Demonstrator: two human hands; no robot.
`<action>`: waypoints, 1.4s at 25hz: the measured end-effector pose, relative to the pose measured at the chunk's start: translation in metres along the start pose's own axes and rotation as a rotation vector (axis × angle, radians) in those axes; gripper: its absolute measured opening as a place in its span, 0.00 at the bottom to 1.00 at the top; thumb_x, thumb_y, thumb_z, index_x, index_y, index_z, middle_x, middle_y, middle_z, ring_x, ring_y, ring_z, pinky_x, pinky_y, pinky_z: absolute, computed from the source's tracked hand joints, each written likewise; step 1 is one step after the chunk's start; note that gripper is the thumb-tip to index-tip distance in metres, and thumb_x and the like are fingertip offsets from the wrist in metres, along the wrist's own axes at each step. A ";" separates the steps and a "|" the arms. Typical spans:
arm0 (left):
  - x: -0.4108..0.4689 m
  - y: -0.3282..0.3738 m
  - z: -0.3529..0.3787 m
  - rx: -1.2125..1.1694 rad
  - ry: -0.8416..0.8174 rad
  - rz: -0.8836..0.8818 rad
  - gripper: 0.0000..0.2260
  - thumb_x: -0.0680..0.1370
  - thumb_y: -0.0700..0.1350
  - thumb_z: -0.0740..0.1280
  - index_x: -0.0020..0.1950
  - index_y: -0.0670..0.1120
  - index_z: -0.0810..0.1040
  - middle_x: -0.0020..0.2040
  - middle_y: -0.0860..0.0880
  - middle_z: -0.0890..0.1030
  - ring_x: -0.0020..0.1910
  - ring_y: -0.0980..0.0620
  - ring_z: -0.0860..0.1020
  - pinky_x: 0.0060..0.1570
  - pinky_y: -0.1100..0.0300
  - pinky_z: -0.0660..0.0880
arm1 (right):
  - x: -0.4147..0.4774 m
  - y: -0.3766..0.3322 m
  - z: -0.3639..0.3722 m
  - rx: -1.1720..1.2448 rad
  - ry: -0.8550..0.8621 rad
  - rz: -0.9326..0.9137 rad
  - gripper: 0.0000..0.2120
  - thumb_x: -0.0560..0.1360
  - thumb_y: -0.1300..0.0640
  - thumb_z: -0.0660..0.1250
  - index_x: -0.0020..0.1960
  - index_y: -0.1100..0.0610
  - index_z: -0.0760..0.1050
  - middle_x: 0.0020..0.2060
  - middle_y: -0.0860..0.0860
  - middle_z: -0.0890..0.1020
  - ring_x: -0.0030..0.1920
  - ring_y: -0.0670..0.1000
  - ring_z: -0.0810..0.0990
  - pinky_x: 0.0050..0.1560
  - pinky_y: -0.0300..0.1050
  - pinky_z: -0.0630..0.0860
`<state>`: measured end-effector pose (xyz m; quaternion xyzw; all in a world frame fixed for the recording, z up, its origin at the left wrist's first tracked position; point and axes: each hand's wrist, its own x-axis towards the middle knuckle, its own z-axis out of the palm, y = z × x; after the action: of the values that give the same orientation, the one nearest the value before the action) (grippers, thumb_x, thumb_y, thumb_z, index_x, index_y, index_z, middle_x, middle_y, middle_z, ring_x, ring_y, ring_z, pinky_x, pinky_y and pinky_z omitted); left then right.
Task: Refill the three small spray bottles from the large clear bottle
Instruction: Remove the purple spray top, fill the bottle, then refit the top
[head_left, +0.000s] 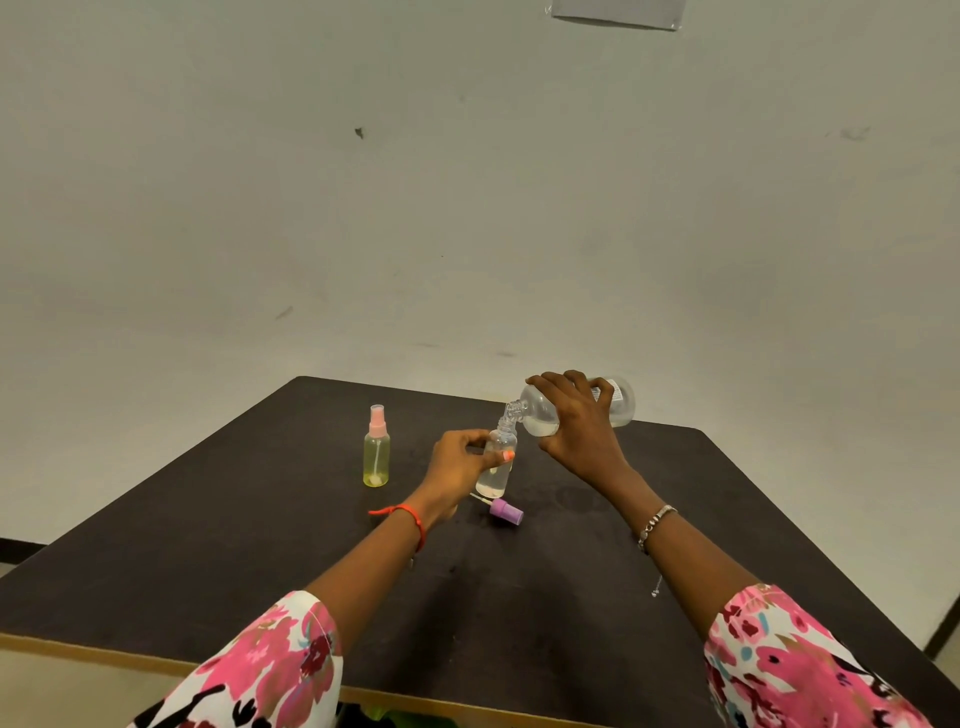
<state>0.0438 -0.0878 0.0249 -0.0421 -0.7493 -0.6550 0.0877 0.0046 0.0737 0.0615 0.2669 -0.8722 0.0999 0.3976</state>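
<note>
Matt dark table (260, 545), clear glossy bottle (618, 408)

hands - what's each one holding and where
Left hand grips the small clear bottle around its body; right hand holds the large clear bottle, tipped, around its middle.

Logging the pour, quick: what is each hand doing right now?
Left hand: closed around the uncapped small clear spray bottle, upright on the table.
Right hand: closed on the tilted large clear bottle, pouring.

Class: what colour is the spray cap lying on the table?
Purple, seen in the head view.
</note>
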 end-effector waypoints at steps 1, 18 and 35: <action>0.000 0.000 0.000 -0.002 0.000 0.001 0.16 0.72 0.40 0.70 0.60 0.41 0.77 0.56 0.43 0.80 0.50 0.51 0.78 0.44 0.65 0.75 | 0.000 0.000 0.000 -0.004 0.001 -0.002 0.28 0.62 0.61 0.73 0.61 0.56 0.73 0.58 0.54 0.79 0.59 0.59 0.73 0.56 0.47 0.53; -0.001 -0.001 -0.002 -0.034 -0.004 -0.009 0.16 0.72 0.39 0.70 0.60 0.41 0.77 0.54 0.44 0.80 0.48 0.53 0.77 0.40 0.67 0.73 | 0.001 -0.003 0.001 -0.013 0.000 -0.011 0.27 0.61 0.60 0.73 0.60 0.56 0.73 0.57 0.53 0.79 0.58 0.59 0.74 0.55 0.47 0.53; 0.000 -0.006 -0.002 -0.029 -0.005 -0.007 0.16 0.72 0.40 0.71 0.59 0.41 0.78 0.57 0.42 0.80 0.50 0.50 0.78 0.47 0.60 0.77 | 0.000 -0.001 0.004 0.002 -0.014 -0.003 0.28 0.62 0.59 0.73 0.61 0.55 0.73 0.58 0.53 0.79 0.60 0.59 0.73 0.55 0.47 0.53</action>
<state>0.0431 -0.0906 0.0192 -0.0423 -0.7402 -0.6660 0.0826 0.0028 0.0710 0.0590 0.2690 -0.8744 0.0984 0.3916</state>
